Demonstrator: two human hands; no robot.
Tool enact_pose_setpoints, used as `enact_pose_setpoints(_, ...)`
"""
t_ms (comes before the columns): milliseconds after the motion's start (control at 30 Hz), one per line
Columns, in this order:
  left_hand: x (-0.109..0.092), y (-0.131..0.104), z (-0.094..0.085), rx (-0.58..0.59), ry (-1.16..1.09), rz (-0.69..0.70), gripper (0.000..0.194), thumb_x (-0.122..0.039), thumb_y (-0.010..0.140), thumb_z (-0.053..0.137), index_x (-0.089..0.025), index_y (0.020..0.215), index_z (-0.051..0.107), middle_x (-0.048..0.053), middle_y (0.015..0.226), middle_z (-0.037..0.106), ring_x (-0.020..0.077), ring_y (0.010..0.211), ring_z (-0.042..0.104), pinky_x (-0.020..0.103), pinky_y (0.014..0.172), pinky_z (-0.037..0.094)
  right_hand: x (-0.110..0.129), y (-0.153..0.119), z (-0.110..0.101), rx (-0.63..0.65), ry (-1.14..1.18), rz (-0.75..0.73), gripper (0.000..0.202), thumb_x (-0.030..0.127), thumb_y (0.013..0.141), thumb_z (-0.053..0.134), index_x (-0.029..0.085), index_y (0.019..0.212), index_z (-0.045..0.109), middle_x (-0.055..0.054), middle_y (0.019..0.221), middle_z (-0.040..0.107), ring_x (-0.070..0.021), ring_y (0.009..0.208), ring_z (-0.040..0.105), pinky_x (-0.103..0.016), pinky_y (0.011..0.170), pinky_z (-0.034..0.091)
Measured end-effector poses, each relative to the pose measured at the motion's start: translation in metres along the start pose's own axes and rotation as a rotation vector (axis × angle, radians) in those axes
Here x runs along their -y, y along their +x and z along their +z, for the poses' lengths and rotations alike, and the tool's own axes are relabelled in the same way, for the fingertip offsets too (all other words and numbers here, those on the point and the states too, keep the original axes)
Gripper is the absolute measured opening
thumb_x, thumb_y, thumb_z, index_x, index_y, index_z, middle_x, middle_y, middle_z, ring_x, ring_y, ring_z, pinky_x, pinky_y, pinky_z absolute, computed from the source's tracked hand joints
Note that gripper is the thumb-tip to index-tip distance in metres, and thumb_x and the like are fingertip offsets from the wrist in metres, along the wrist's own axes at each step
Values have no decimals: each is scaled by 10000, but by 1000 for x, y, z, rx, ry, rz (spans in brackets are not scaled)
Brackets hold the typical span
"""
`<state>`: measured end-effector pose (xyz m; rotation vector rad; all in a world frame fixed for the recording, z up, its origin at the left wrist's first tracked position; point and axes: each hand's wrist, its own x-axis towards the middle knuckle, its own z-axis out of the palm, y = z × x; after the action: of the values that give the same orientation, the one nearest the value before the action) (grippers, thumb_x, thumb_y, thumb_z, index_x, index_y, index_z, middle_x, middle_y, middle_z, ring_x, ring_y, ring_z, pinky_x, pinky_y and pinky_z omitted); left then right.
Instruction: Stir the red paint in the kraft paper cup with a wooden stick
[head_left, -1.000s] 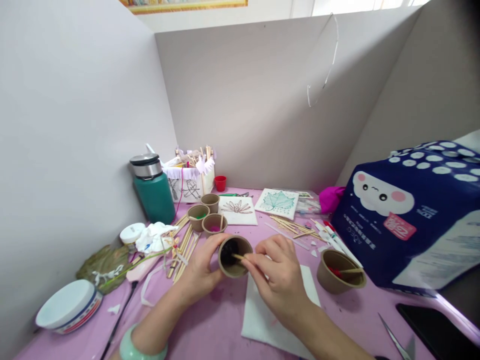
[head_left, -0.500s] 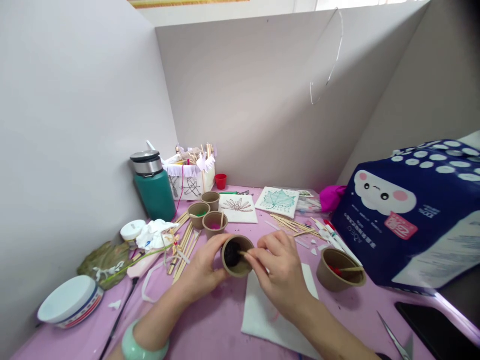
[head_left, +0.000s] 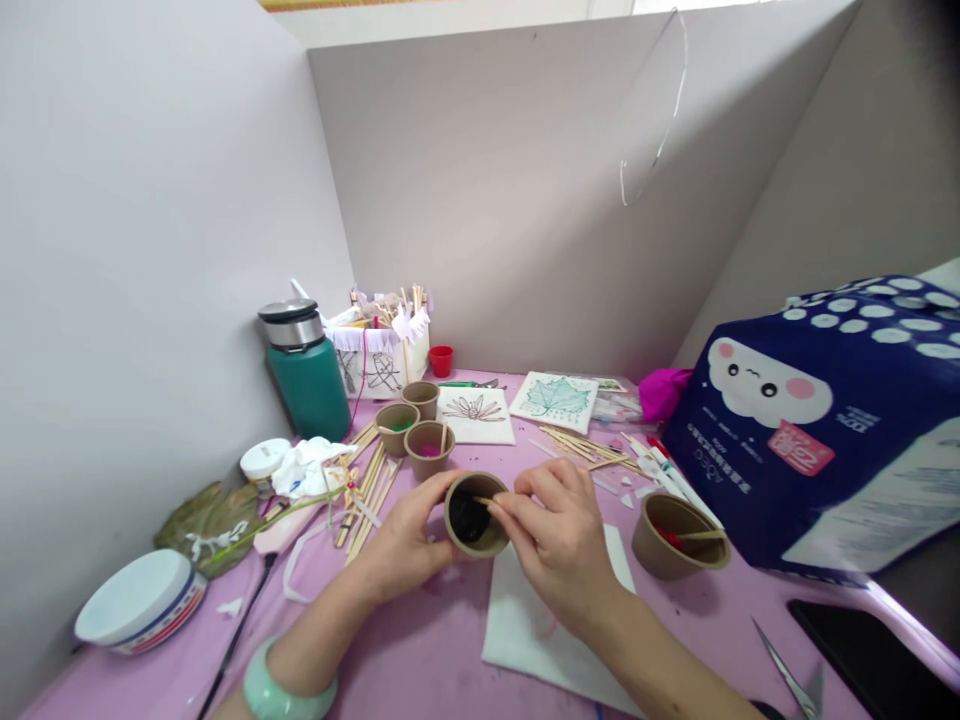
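Observation:
My left hand point(head_left: 412, 533) is closed round a brown cup point(head_left: 495, 541), tilted so its mouth faces me. Dark, nearly black stuff point(head_left: 469, 518) lies inside it. Between the thumb and fingers of my right hand point(head_left: 556, 535) is a thin wooden stick point(head_left: 481, 500), its tip inside the cup. Under my right hand lies a white cloth-like sheet point(head_left: 517, 640) with a faint pink mark, partly covered by the wrist. To the right stands another brown cup point(head_left: 660, 560) holding red stuff and a stick.
Several brown cups point(head_left: 429, 466) with green and magenta contents stand behind my left hand. Farther back are a flower picture point(head_left: 487, 432) and a leaf picture point(head_left: 555, 402). A teal bottle point(head_left: 309, 390) and bowl point(head_left: 135, 605) stand left; scissors point(head_left: 787, 670) and a blue package point(head_left: 750, 480) are right.
The stick has shifted inside the tilted cup and lies at a slightly different angle, with more of it showing. Both hands keep nearly the same place and grip.

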<state>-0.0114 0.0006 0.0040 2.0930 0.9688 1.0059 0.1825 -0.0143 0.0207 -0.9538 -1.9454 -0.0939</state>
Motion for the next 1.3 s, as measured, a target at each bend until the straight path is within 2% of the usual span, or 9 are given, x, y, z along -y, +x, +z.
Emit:
enact_pose_setpoints(133,0,0,0,39,-56,-43,595,-221,704,740,-216,1248,500,80,1227,592,235,1109,569,365,970,461,-4,2,-4,150,123,-17,146,176,850,599,183,717,660,-24,744,524,-165,767,429,-326,693,342)
enact_pose_setpoints(233,-2,-1,-3,60,-86,-54,635,-190,677,756,-233,1258,501,70,1254,576,237,1132,556,364,985,452,-6,5,-10,122,34,-30,166,171,862,569,177,721,657,-29,743,522,-174,776,421,-353,718,338)
enact_pose_setpoints(367,-4,-2,-7,121,-135,-69,632,-207,676,756,-240,1259,515,70,1263,570,246,1157,540,382,1010,434,-2,7,-16,212,60,-81,178,172,859,569,179,697,641,-25,741,525,-170,771,427,-346,700,339)
enact_pose_setpoints(500,1,-6,-12,195,-287,-138,713,-225,633,789,-246,1283,495,78,1280,565,263,1172,536,416,1012,430,4,7,-19,124,108,-47,157,185,869,566,193,759,678,-35,762,535,-176,781,439,-345,694,354)
enact_pose_setpoints(667,7,-11,-18,411,-522,-189,792,-206,577,817,-247,1296,487,79,1269,579,280,1171,542,412,960,467,16,9,-28,215,219,-72,169,180,871,559,192,748,674,-28,733,515,-172,770,447,-341,687,366)
enact_pose_setpoints(767,5,-12,-20,445,-534,-195,782,-248,571,821,-225,1285,501,84,1248,595,288,1158,550,417,963,463,24,10,-31,175,184,-127,180,165,864,538,182,729,656,-37,733,524,-176,755,436,-353,684,362)
enact_pose_setpoints(900,0,-10,-21,505,-512,-221,753,-308,564,823,-203,1249,530,85,1226,608,293,1118,572,419,946,472,26,11,-34,225,247,-177,166,188,869,540,196,748,653,-33,733,526,-168,735,441,-343,677,377)
enact_pose_setpoints(1133,-3,-9,-20,381,-447,-107,671,-266,633,776,-225,1252,518,76,1230,588,266,1134,556,383,969,454,20,12,-36,247,199,-182,190,143,864,515,181,714,625,-36,725,520,-173,744,419,-346,671,362)
enact_pose_setpoints(1300,-5,-6,-19,266,-301,-64,632,-245,661,765,-237,1242,518,64,1219,564,247,1133,544,371,990,437,17,7,-24,158,135,-161,183,129,858,523,165,717,634,-41,728,519,-179,758,411,-355,673,332)
